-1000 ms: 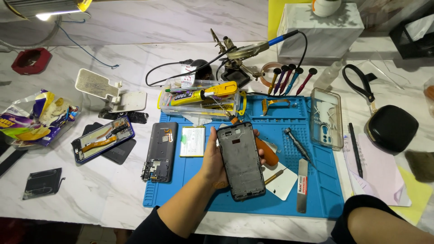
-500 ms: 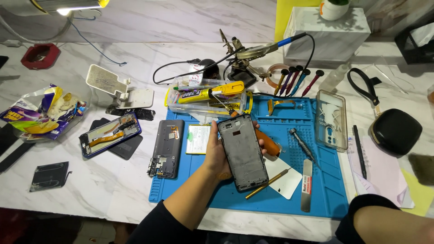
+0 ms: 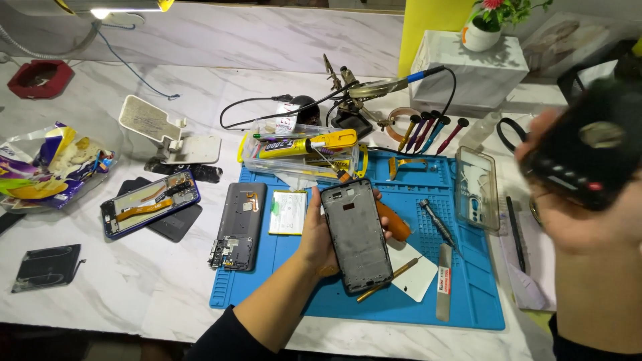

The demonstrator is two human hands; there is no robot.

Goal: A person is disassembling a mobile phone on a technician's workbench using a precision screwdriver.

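Observation:
My left hand holds a dark grey phone frame by its left edge, upright over the blue work mat. My right hand is raised close to the camera at the right and grips a black rounded device with a round disc on it; the device is blurred. Under the frame lie an orange-handled tool, a thin brass-coloured tool and a white card.
On the mat lie a phone back housing, a battery, a screwdriver, a metal pry tool and a clear phone case. A glue tube rests on a clear box. Another opened phone lies left.
My right hand has come up into view at the right holding the black device. The left hand still holds the phone frame over the mat.

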